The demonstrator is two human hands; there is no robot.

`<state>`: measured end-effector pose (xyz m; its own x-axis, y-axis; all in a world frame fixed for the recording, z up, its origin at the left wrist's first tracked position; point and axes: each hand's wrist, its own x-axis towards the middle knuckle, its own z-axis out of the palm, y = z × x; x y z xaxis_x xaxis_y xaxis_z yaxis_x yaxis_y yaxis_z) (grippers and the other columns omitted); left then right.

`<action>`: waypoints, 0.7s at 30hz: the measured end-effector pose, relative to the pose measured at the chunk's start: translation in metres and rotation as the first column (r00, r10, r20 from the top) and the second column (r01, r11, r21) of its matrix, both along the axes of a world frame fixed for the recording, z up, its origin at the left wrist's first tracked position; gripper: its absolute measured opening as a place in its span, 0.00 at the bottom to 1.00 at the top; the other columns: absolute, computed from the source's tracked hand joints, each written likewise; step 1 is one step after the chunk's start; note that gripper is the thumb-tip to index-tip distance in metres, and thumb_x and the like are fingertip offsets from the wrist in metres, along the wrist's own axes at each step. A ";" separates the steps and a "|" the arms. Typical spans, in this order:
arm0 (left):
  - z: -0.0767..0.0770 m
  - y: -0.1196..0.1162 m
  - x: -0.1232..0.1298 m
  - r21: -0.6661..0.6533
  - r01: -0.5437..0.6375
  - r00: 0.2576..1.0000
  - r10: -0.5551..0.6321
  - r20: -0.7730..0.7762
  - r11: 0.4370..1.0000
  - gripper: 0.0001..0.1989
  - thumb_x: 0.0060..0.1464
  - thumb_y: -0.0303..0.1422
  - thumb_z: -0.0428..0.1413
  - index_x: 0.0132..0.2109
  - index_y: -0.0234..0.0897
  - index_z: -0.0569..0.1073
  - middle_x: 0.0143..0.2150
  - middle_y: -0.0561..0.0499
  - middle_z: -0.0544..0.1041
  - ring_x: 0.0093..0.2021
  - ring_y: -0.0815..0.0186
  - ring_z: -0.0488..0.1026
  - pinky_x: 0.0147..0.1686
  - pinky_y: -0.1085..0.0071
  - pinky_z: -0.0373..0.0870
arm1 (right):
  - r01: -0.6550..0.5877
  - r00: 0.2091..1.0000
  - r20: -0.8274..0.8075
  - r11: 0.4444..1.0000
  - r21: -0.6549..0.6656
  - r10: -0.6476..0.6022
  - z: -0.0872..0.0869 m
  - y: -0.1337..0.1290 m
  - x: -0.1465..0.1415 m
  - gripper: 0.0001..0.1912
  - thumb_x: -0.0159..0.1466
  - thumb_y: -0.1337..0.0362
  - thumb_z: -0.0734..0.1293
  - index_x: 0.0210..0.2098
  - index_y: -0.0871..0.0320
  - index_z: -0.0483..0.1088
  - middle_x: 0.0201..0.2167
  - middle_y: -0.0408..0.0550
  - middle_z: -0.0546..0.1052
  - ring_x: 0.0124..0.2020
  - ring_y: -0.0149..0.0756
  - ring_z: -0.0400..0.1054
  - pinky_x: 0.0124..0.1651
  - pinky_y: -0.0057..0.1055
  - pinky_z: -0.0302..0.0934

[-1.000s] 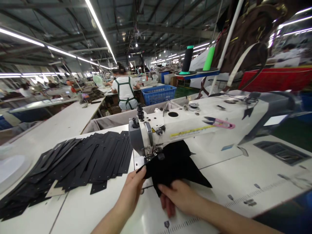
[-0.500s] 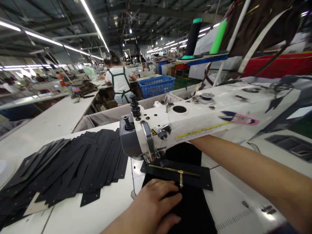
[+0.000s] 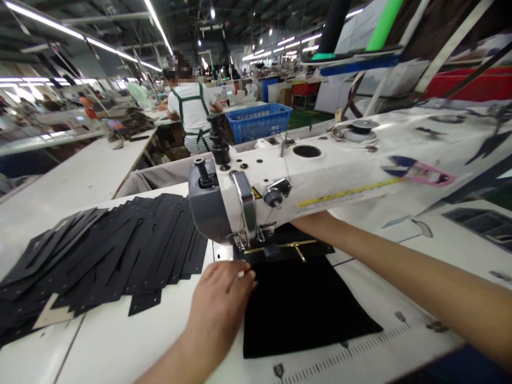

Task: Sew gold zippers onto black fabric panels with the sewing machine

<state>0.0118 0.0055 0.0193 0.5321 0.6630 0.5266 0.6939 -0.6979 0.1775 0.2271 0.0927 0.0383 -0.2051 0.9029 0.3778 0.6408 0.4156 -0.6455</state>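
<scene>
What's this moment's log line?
left hand: at left edge of cloth | right hand: partly hidden behind machine | zipper: at cloth's far end

matt black cloth [image 3: 308,309]; shiny metal zipper [image 3: 280,247]

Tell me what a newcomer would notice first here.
The big white sewing machine dominates, stretching in from the right. Beneath it, a gold zipper gleams at the far side of a black cloth, with the left hand at the cloth's left edge. Left of the machine lies a fanned heap of black pieces.
</scene>
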 end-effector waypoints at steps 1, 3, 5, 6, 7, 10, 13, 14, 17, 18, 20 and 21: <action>-0.001 0.005 -0.009 0.030 -0.045 0.997 0.047 -0.060 0.999 0.07 0.56 0.27 0.50 0.42 0.35 0.71 0.41 0.45 0.76 0.41 0.61 0.73 0.41 0.62 0.67 | -0.010 1.000 0.026 1.000 0.016 0.009 -0.002 -0.013 0.001 0.11 0.64 0.61 0.60 0.41 0.59 0.68 0.41 0.51 0.71 0.43 0.41 0.65 0.46 0.43 0.60; -0.006 0.016 -0.021 0.062 -0.016 0.987 0.025 -0.156 0.998 0.08 0.57 0.27 0.49 0.42 0.34 0.71 0.42 0.44 0.76 0.44 0.59 0.72 0.45 0.59 0.65 | -0.104 0.988 0.125 0.993 0.059 0.096 -0.007 -0.045 -0.002 0.10 0.64 0.64 0.59 0.34 0.60 0.70 0.35 0.51 0.72 0.40 0.41 0.65 0.46 0.41 0.59; -0.008 0.024 -0.025 0.035 0.031 0.983 -0.024 -0.181 0.999 0.09 0.57 0.26 0.47 0.40 0.33 0.72 0.41 0.46 0.77 0.42 0.61 0.73 0.46 0.60 0.63 | -0.261 0.937 0.266 0.960 0.101 0.226 -0.013 -0.075 -0.011 0.10 0.64 0.67 0.58 0.31 0.61 0.70 0.34 0.51 0.73 0.38 0.40 0.66 0.45 0.39 0.60; -0.007 0.027 -0.025 0.007 0.021 0.986 -0.020 -0.166 1.000 0.09 0.57 0.26 0.47 0.39 0.34 0.72 0.39 0.47 0.77 0.39 0.63 0.73 0.45 0.62 0.64 | -0.307 0.909 0.329 0.945 0.109 0.258 -0.016 -0.085 -0.018 0.10 0.63 0.68 0.58 0.32 0.61 0.70 0.35 0.51 0.73 0.38 0.39 0.66 0.44 0.38 0.60; -0.005 0.030 -0.024 -0.031 -0.013 0.989 0.009 -0.145 0.999 0.09 0.57 0.26 0.47 0.37 0.34 0.72 0.36 0.49 0.78 0.37 0.64 0.73 0.44 0.63 0.64 | -0.319 0.888 0.381 0.942 0.103 0.258 -0.018 -0.091 -0.025 0.09 0.63 0.69 0.58 0.34 0.62 0.70 0.36 0.52 0.73 0.38 0.39 0.66 0.43 0.37 0.60; 0.004 0.035 -0.020 -0.145 -0.153 0.985 0.139 -0.100 0.977 0.08 0.55 0.27 0.49 0.34 0.36 0.73 0.30 0.51 0.77 0.31 0.64 0.72 0.37 0.66 0.65 | -0.195 0.865 0.476 0.980 0.028 0.159 -0.022 -0.084 -0.046 0.10 0.63 0.67 0.60 0.42 0.64 0.68 0.35 0.53 0.74 0.36 0.41 0.68 0.38 0.36 0.62; 0.009 0.035 -0.019 -0.187 -0.183 0.981 0.167 -0.101 0.965 0.07 0.54 0.26 0.50 0.33 0.36 0.73 0.29 0.51 0.77 0.32 0.63 0.72 0.37 0.66 0.64 | -0.174 0.833 0.530 0.985 -0.020 0.158 -0.022 -0.069 -0.057 0.12 0.63 0.65 0.60 0.44 0.64 0.68 0.34 0.53 0.75 0.33 0.41 0.69 0.35 0.34 0.61; 0.008 0.034 -0.019 -0.184 -0.172 0.983 0.155 -0.101 0.968 0.07 0.54 0.26 0.51 0.33 0.36 0.73 0.30 0.51 0.77 0.32 0.64 0.72 0.38 0.65 0.64 | -0.197 0.826 0.536 0.980 -0.018 0.176 -0.023 -0.066 -0.058 0.12 0.63 0.65 0.60 0.44 0.64 0.68 0.34 0.52 0.75 0.33 0.40 0.69 0.35 0.33 0.60; 0.001 0.028 -0.019 -0.148 -0.112 0.989 0.096 -0.108 0.983 0.07 0.55 0.27 0.51 0.35 0.37 0.73 0.34 0.51 0.77 0.36 0.64 0.72 0.43 0.63 0.61 | -0.248 0.814 0.543 0.969 0.007 0.204 -0.027 -0.068 -0.058 0.11 0.64 0.66 0.59 0.43 0.63 0.69 0.32 0.50 0.75 0.31 0.38 0.69 0.33 0.31 0.59; -0.002 0.026 -0.019 -0.125 -0.094 0.991 0.080 -0.110 0.988 0.07 0.55 0.27 0.51 0.36 0.38 0.73 0.36 0.51 0.77 0.37 0.64 0.71 0.44 0.62 0.60 | -0.255 0.812 0.546 0.967 0.016 0.206 -0.029 -0.069 -0.057 0.11 0.64 0.67 0.59 0.42 0.63 0.69 0.31 0.49 0.75 0.30 0.38 0.69 0.32 0.31 0.58; -0.008 0.023 -0.018 -0.068 -0.075 0.990 0.066 -0.121 0.995 0.07 0.56 0.27 0.50 0.38 0.38 0.73 0.37 0.50 0.76 0.39 0.63 0.71 0.45 0.60 0.59 | -0.264 0.812 0.549 0.963 0.044 0.198 -0.033 -0.072 -0.057 0.10 0.64 0.67 0.58 0.41 0.63 0.70 0.30 0.49 0.75 0.29 0.37 0.69 0.31 0.31 0.58; -0.010 0.022 -0.017 -0.041 -0.073 0.989 0.067 -0.132 0.996 0.07 0.56 0.27 0.50 0.38 0.38 0.73 0.38 0.50 0.75 0.39 0.63 0.70 0.45 0.60 0.59 | -0.271 0.812 0.550 0.961 0.059 0.196 -0.035 -0.072 -0.057 0.10 0.64 0.67 0.58 0.40 0.63 0.70 0.31 0.49 0.75 0.28 0.37 0.68 0.31 0.32 0.57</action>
